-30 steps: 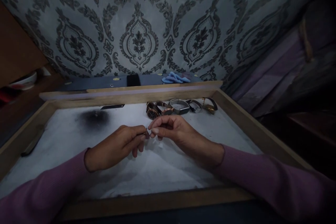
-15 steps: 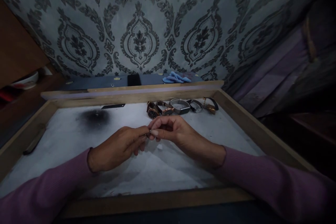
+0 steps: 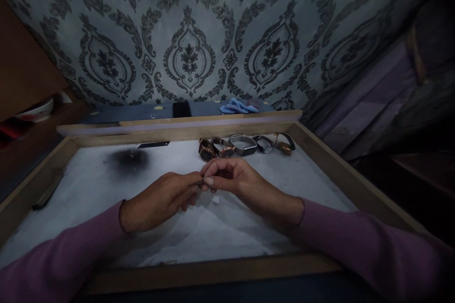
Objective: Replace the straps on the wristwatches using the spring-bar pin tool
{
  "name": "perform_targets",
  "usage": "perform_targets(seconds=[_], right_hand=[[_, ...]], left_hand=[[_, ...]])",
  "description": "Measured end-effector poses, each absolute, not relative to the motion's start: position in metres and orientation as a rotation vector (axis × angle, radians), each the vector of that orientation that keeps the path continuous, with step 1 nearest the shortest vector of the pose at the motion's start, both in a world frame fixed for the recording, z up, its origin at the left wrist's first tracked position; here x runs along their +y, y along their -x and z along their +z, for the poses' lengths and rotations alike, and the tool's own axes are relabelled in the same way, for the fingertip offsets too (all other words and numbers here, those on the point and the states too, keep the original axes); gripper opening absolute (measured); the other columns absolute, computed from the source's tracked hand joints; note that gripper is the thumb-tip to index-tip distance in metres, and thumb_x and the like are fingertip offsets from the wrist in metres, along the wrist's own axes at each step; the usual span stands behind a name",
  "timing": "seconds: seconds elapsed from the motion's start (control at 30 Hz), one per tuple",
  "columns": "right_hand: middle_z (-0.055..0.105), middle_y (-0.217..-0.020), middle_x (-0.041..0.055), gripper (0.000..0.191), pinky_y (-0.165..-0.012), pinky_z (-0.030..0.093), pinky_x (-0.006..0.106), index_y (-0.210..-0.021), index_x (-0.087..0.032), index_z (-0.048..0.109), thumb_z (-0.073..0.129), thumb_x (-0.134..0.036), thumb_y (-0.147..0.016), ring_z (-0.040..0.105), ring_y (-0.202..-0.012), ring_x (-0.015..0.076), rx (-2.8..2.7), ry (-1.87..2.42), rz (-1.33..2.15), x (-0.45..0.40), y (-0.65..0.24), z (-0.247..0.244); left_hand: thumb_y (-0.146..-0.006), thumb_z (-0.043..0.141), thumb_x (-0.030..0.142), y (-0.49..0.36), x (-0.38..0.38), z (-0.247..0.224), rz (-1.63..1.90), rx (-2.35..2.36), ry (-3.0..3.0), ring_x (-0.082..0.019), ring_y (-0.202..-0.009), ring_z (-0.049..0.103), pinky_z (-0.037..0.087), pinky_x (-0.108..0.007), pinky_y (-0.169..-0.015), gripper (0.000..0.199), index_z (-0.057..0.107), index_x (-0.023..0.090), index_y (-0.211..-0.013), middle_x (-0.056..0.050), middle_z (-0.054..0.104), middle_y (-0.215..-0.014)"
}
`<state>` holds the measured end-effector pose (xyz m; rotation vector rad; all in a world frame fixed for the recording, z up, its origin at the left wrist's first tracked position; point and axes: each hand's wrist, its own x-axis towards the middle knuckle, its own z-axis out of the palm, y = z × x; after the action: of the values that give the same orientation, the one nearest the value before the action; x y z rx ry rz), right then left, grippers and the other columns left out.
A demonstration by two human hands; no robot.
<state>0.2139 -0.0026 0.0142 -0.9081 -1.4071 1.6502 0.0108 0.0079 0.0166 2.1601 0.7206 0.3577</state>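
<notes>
My left hand [image 3: 165, 199] and my right hand [image 3: 238, 177] meet fingertip to fingertip above the white bottom of a wooden tray [image 3: 213, 267]. Both are closed in a pinch. Between the fingertips shows a tiny shiny bit, too small to name. Just beyond my right hand lies a row of several wristwatches, among them a dark-faced watch [image 3: 205, 151], a rose-gold watch [image 3: 223, 148], a silver band [image 3: 244, 145] and a gold watch [image 3: 284, 146] at the right end. A small white scrap [image 3: 216, 200] lies below the fingers.
A dark flat blade [image 3: 153, 144] lies along the tray's back edge, near a black smudge [image 3: 128, 160]. A dark-handled tool [image 3: 48, 194] rests by the left wall. Behind the tray are a black phone-like object [image 3: 181, 109] and a blue cloth [image 3: 239, 105]. A patterned wall stands behind.
Both hands stay in the same pinch, almost unmoved. The view has shifted very slightly. The watches and other things lie as before.
</notes>
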Motion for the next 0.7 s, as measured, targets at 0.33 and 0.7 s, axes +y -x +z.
perform_targets(seconds=[0.33,0.7], right_hand=[[0.065,-0.072,0.0015,0.021,-0.067,0.044,0.027,-0.069,-0.017,0.066,0.076,-0.035,-0.072,0.057,-0.069,0.0123,-1.395,0.907,1.659,-0.0031,-0.2134,0.0119],[0.065,-0.073,0.0018,0.021,-0.066,0.044,0.026,-0.069,-0.016,0.066,0.076,-0.034,-0.071,0.056,-0.069,0.0124,-1.388,0.909,1.659,-0.0020,-0.2137,0.0114]], left_hand=[[-0.098,0.031,0.019,-0.0112,0.0077,0.0160,0.350,0.714,-2.199,-0.010,-0.061,0.053,0.043,-0.023,-0.061,0.022,0.054,0.018,-0.097,0.001,0.057,-0.072],[-0.099,0.031,0.023,-0.0108,0.0084,0.0159,0.354,0.712,-2.177,-0.010,-0.060,0.053,0.044,-0.022,-0.061,0.026,0.056,0.017,-0.102,0.000,0.057,-0.073]])
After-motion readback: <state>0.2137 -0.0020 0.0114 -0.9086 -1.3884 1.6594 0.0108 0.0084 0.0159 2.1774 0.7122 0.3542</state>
